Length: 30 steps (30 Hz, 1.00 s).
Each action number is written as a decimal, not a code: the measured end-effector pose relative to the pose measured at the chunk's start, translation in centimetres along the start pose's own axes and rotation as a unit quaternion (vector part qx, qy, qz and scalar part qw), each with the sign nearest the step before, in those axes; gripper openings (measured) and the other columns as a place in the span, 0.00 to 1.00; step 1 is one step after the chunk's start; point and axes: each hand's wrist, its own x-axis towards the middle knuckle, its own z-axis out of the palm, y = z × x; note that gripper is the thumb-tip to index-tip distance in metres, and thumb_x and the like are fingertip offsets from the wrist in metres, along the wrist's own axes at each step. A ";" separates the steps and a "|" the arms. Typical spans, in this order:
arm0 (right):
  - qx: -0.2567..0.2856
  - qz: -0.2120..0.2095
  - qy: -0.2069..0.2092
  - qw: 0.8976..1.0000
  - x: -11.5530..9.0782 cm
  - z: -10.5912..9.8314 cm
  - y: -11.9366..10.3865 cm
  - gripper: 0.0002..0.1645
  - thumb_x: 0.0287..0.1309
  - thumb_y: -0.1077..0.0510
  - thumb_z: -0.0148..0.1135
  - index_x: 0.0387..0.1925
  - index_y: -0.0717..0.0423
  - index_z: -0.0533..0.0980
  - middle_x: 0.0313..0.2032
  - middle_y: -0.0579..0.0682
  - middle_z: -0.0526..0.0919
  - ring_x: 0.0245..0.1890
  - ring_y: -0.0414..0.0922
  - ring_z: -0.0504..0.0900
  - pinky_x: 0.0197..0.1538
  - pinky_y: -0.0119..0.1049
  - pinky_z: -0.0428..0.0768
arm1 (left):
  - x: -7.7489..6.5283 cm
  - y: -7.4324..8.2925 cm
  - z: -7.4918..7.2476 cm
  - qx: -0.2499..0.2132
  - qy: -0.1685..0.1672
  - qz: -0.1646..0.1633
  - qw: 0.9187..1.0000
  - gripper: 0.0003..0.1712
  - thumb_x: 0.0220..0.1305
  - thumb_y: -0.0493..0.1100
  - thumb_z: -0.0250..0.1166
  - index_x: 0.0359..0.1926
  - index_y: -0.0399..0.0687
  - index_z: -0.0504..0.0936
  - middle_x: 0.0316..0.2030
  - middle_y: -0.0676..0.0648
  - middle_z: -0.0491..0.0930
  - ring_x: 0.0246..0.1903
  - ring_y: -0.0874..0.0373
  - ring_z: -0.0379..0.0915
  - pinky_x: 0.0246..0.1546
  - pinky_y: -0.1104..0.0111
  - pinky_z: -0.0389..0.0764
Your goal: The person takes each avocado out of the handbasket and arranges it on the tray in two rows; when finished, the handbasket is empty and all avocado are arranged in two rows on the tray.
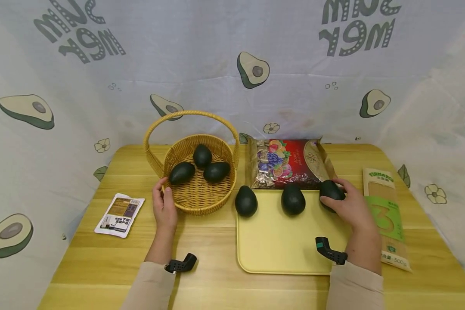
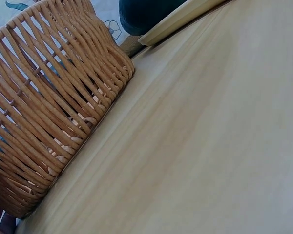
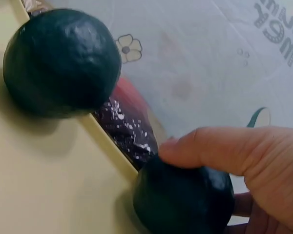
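avocado (image 1: 330, 189), dark green, is clamped between the thumb and fingers of the right hand (image 1: 352, 209) at the far right part of a pale yellow tray (image 1: 283, 245); i cannot tell whether it touches the tray. along the tray's far edge stand a middle avocado (image 1: 293, 199), near the held one, and a corner avocado (image 1: 246, 201) at the far left.

the left hand (image 1: 165, 211) rests against the left side of a wicker basket (image 1: 203, 210), thumb and fingers apart. the basket, with a tall arched handle (image 1: 193, 113), stands left of the tray and contains three avocados (image 1: 203, 156), clustered toward its rear.

just behind the tray lies a bag of mixed fruit candy (image 1: 290, 161), red and gold. to the right is a pack of noodles (image 1: 383, 206), partly hidden by the right forearm. a white pouch (image 1: 119, 215) lies left of the left hand on the wooden table (image 1: 205, 280). a white curtain (image 1: 201, 56) printed with avocado halves hangs behind.
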 end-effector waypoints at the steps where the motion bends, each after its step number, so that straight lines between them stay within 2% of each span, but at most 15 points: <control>1: -0.003 0.005 -0.003 1.000 0.0 -0.1 0.2 0.51 0.67 0.44 0.64 0.79 0.60 0.53 0.70 0.77 0.61 0.62 0.74 0.66 0.57 0.68 0.70 | 0.0 0.0 0.0 0.001 0.000 0.001 1.000 0.21 0.78 0.38 0.47 0.67 0.36 0.69 0.71 0.39 0.64 0.77 0.50 0.49 0.78 0.51 0.46; 8: -0.033 0.010 -0.010 0.999 0.0 -0.3 0.5 0.53 0.65 0.41 0.65 0.79 0.61 0.52 0.70 0.77 0.61 0.63 0.75 0.66 0.57 0.68 0.69 | 0.0 -0.1 0.1 0.002 0.002 -0.001 1.000 0.21 0.78 0.38 0.47 0.66 0.36 0.69 0.70 0.39 0.65 0.76 0.51 0.51 0.77 0.53 0.47; 13: -0.031 0.022 -0.018 0.999 -0.1 -0.4 0.7 0.52 0.65 0.44 0.65 0.78 0.63 0.53 0.70 0.78 0.60 0.63 0.74 0.66 0.58 0.67 0.70 | -0.1 -0.1 0.0 0.007 0.001 0.005 1.000 0.20 0.78 0.38 0.47 0.66 0.36 0.69 0.70 0.39 0.66 0.76 0.52 0.51 0.77 0.53 0.47; 19: -0.042 0.027 -0.033 0.998 0.0 -0.5 0.8 0.52 0.66 0.41 0.64 0.78 0.62 0.53 0.70 0.76 0.61 0.60 0.72 0.68 0.56 0.64 0.72 | 0.0 0.0 0.0 0.015 0.007 0.003 1.000 0.20 0.78 0.38 0.47 0.66 0.37 0.69 0.70 0.39 0.66 0.75 0.52 0.52 0.76 0.54 0.49; 30: -0.035 0.035 -0.034 0.998 -0.2 -0.5 0.5 0.53 0.68 0.38 0.61 0.79 0.62 0.51 0.71 0.75 0.60 0.64 0.74 0.64 0.58 0.67 0.69 | 0.0 -0.1 0.1 0.006 0.007 0.004 1.000 0.21 0.78 0.38 0.47 0.66 0.34 0.68 0.70 0.37 0.65 0.76 0.50 0.51 0.77 0.54 0.48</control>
